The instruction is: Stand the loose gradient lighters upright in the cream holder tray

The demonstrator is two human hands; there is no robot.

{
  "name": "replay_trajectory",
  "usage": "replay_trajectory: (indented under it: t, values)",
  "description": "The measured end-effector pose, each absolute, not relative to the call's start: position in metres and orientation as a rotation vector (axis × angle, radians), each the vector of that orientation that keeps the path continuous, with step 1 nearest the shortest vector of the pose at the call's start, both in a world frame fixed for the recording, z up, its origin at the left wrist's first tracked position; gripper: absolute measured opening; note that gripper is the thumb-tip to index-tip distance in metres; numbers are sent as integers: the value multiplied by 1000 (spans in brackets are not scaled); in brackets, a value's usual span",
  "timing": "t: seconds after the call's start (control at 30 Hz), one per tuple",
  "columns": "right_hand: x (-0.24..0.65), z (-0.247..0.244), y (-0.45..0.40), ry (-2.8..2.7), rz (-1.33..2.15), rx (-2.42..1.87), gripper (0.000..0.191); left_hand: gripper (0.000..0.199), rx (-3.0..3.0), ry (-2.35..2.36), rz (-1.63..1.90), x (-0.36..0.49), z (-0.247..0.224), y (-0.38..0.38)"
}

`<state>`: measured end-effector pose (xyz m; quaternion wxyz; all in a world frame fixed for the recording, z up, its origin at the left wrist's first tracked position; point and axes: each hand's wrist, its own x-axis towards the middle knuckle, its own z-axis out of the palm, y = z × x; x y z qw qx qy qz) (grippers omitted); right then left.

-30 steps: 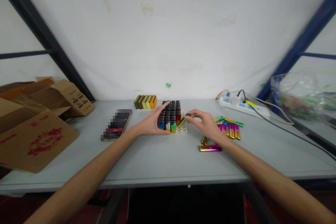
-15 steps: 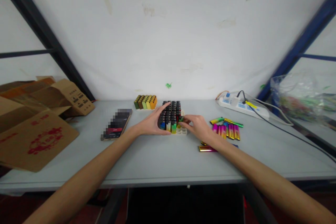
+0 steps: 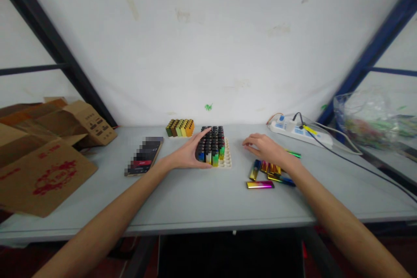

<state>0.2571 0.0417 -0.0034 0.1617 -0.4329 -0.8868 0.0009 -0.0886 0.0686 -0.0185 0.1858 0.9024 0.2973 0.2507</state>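
Note:
Rows of black-topped lighters (image 3: 213,143) stand upright in a white tray (image 3: 228,156), whose right-hand holes show bare. My left hand (image 3: 189,152) is wrapped round the left side of these lighters, thumb at the front and fingers at the back. Over the table to the right of the tray is my right hand (image 3: 260,145), its fingers loosely bent and nothing visible between them. Shiny coloured lighters (image 3: 270,168) lie loose below and beside it, partly hidden by the wrist. One yellow and purple lighter (image 3: 259,185) lies nearest the front.
A block of yellow, green and brown lighters (image 3: 180,127) stands near the wall. A phone (image 3: 145,156) lies left of my left hand. Opened cardboard boxes (image 3: 52,169) fill the left side. A white power strip (image 3: 301,134) with cables and a clear plastic bag (image 3: 368,110) are at the right.
My right hand has left the tray and moved right, over the loose lighters. A green lighter now stands in the tray's right part. My left hand keeps its place.

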Motion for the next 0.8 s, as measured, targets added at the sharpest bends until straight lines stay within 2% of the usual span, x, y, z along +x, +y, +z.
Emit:
replay_trajectory:
  t: [0.2, 0.4, 0.57, 0.73, 0.8]
  values:
    - [330, 4, 52, -2493, 214, -1528, 28, 124, 2540, 850, 709, -88, -17, 67]
    - [347, -3, 58, -2464, 309, -1704, 25, 118, 2528, 855, 710, -88, -15, 65]
    - [334, -7, 60, -2390, 264, -1645, 16, 117, 2508, 860, 731, -88, -15, 66]
    - [312, 0, 57, -2268, 166, -1472, 21, 116, 2513, 862, 707, -87, -14, 65]
    - [301, 4, 55, -2170, 227, -1390, 26, 115, 2513, 865, 706, -87, -14, 65]
